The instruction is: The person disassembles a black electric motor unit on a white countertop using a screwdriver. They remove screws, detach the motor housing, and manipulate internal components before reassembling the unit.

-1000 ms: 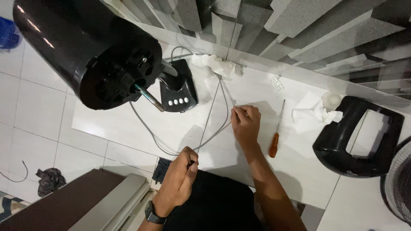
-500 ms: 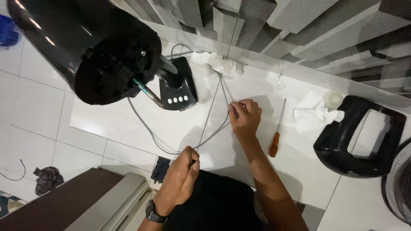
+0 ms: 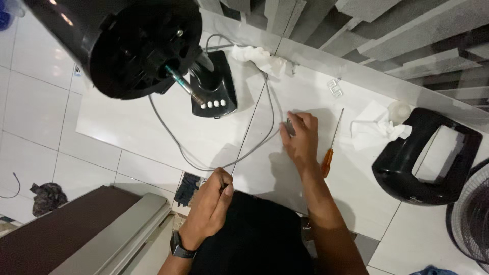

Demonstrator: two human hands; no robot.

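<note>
The left hand (image 3: 211, 203) pinches the near end of a thin rod (image 3: 248, 133) at the white sheet's (image 3: 127, 122) near edge. The right hand (image 3: 301, 136) closes on a small metal piece mid-sheet, the grey cable (image 3: 168, 132) beside it. Screwdriver (image 3: 330, 147) lies just right.

White tiled floor (image 3: 35, 122), slatted wall (image 3: 387, 30)

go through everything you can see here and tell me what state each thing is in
Black round fan motor housing: opened, shaft exposed.
Thin straight metal rod: pinched in left hand.
Right hand: fingers closed on a small grey part.
Orange-handled screwdriver: lying loose, untouched.
White crumpled tissue: lying crumpled.
</note>
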